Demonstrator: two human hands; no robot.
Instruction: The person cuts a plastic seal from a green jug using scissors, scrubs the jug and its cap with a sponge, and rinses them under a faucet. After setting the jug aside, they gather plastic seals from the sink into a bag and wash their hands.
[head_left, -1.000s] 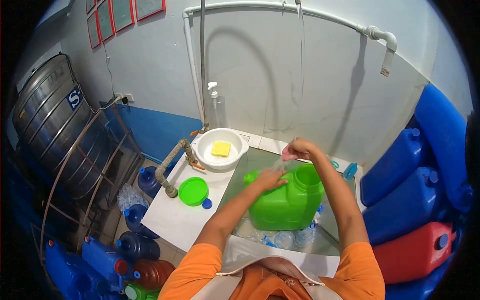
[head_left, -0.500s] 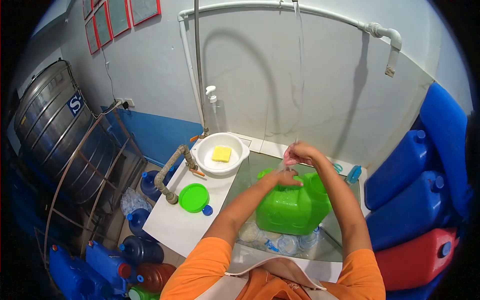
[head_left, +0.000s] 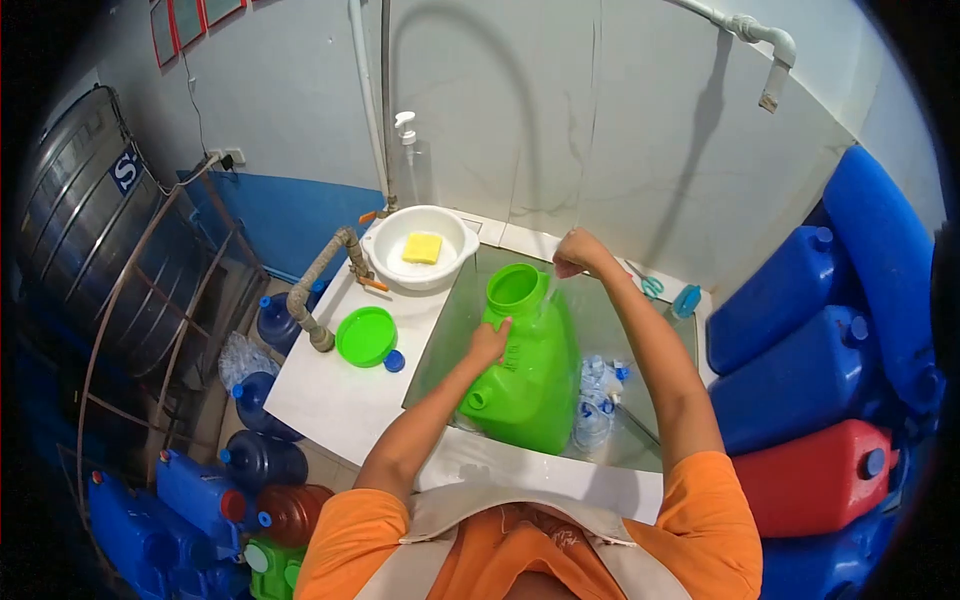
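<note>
A translucent green jerrycan [head_left: 535, 385] stands tilted in the sink [head_left: 640, 330], its wide uncapped mouth [head_left: 516, 286] facing up toward the wall. My left hand [head_left: 490, 342] is wrapped round the jerrycan's handle. Just right of the mouth, my right hand [head_left: 578, 252] is held up with its fingers curled; what they hold, if anything, is hidden. A thin stream of water [head_left: 548, 293] runs beside that hand, close to the jerrycan's shoulder. Clear plastic pieces with blue parts [head_left: 597, 395] lie in the sink to the right of the jerrycan.
On the white counter are a white basin [head_left: 381, 243] with a yellow sponge [head_left: 422, 248], a green lid [head_left: 366, 337], a blue cap [head_left: 394, 361] and a pump bottle [head_left: 414, 165]. Blue containers [head_left: 775, 380] and a red one [head_left: 815, 480] line the right side. A pipe valve [head_left: 320, 290] rises at left.
The jerrycan has been turned, so its mouth went from the right to the upper left. My left hand now grips its handle. My right hand has risen slightly away from it. The view tilted down.
</note>
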